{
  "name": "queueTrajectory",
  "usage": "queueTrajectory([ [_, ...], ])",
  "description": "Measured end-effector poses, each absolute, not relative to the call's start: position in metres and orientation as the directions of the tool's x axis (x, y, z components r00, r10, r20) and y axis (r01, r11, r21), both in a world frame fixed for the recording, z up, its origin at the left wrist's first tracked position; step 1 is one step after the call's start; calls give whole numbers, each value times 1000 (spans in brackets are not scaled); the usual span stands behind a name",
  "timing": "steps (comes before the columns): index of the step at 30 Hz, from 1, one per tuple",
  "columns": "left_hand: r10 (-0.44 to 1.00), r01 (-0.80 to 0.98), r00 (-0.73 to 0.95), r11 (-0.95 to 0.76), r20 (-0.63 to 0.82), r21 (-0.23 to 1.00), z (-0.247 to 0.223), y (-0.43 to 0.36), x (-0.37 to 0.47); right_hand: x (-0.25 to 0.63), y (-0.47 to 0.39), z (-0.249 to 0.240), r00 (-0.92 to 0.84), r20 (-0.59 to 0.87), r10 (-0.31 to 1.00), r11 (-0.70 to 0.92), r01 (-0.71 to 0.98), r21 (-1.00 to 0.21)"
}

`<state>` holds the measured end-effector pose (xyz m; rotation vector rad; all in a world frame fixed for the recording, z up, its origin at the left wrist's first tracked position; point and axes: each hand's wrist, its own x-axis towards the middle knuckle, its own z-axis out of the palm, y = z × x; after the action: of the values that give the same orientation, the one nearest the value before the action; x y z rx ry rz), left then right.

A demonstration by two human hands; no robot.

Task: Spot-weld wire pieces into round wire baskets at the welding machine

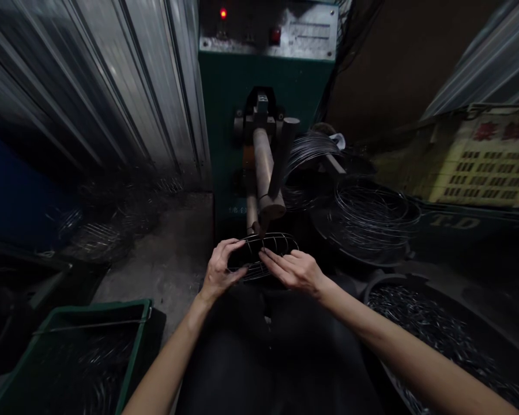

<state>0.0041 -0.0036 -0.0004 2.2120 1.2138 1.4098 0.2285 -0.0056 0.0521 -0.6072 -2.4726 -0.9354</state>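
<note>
A small round basket-like frame of thin metal wire (256, 270) is held just below the tips of a spot welder (268, 173). My left hand (219, 268) grips the frame's left side, thumb low and fingers along the upper wires. My right hand (292, 268) is at its right side, index finger stretched to a wire under the welder's tip and the other fingers bent against the frame. Whether a separate small wire sits between the right fingertips is too dark to tell. The frame's upper wires appear to touch or nearly touch the lower electrode.
The welder's green cabinet (225, 80) has a lit red lamp (223, 13). Coils of wire rings (376, 210) lie to the right, above a black tub (374, 282) of short metal pieces. A green crate (145, 323) stands lower left; a yellow crate (493, 173) stands right.
</note>
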Motion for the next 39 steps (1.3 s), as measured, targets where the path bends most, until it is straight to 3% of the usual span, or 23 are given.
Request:
queueTrajectory([
  [30,746,455,228,-650,626,608,-11,16,1,235,9,33,-844,481,238,655,506,562],
  [36,720,476,272,-677,639,561,-16,17,-8,225,2,35,-799,504,327,663,574,480],
  [39,773,502,200,-608,602,615,-27,17,-15,246,-24,38,-694,574,436,658,680,323],
])
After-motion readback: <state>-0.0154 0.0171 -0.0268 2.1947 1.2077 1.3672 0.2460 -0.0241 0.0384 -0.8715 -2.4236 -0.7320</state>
